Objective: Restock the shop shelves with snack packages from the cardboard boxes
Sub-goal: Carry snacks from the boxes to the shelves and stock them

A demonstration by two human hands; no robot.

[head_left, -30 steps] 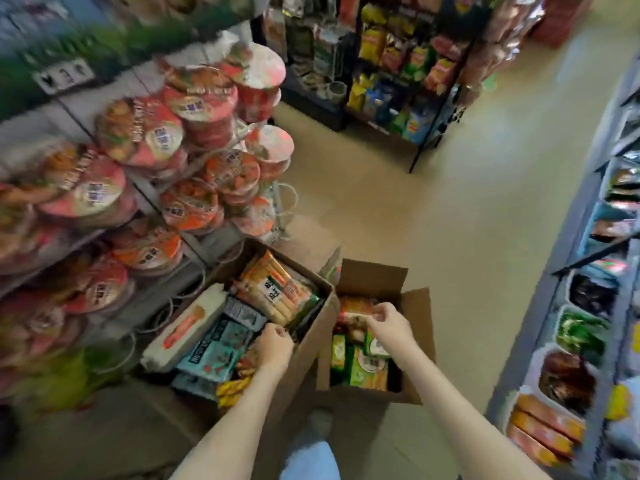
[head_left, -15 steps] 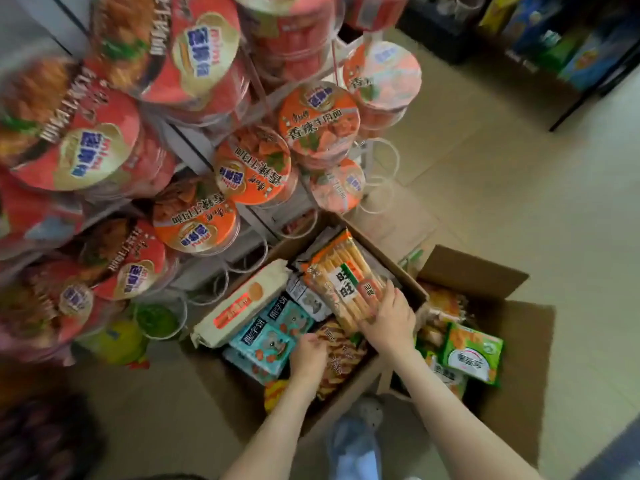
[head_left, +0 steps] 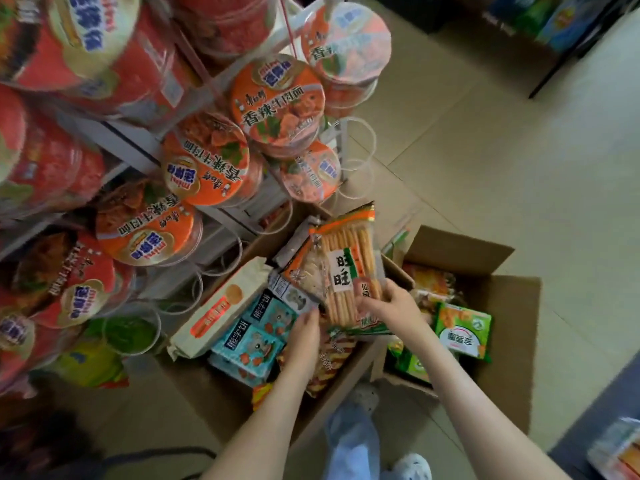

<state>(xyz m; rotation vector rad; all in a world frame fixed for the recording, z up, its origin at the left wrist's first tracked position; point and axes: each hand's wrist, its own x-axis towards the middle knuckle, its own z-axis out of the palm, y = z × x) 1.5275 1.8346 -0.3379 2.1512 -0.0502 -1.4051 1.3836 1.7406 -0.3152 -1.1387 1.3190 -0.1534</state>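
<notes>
Right hand [head_left: 391, 306] grips cracker pack [head_left: 349, 268] low; left hand [head_left: 304, 336] grip unclear. Support base, lift clear of box [head_left: 214, 396].

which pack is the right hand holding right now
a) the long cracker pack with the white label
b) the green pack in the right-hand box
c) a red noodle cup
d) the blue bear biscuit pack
a: the right hand grips the lower end of the long cracker pack, with the thumb pressed on its front.
</notes>
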